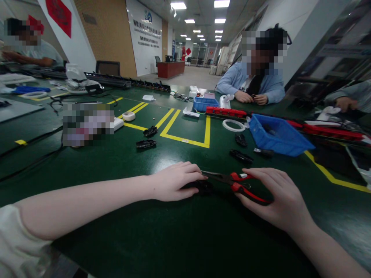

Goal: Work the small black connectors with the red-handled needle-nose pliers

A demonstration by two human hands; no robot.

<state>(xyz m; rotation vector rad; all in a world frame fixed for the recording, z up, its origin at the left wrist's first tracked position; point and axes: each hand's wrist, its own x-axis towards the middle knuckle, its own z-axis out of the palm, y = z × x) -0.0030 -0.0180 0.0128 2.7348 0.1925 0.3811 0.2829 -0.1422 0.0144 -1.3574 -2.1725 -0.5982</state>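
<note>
My right hand [278, 193] grips red-handled long-nose pliers [232, 179], thumb on the lower handle and fingers on the upper one. The handles stand apart, and the jaws point left toward my other hand. On the green table, my left hand [181, 181] is closed over a small black part [204, 187], holding it down from above. Much of that part is hidden under the fingers. The plier tips lie close to the left fingertips, just above the black part; whether they touch it I cannot tell.
Similar black parts [146, 144] lie ahead on the left, with others [241, 156] ahead on the right beside a blue bin [278, 135]. A white ring [233, 125], a tape roll [128, 116] and yellow tape lines lie farther back. A co-worker [252, 81] sits across the table.
</note>
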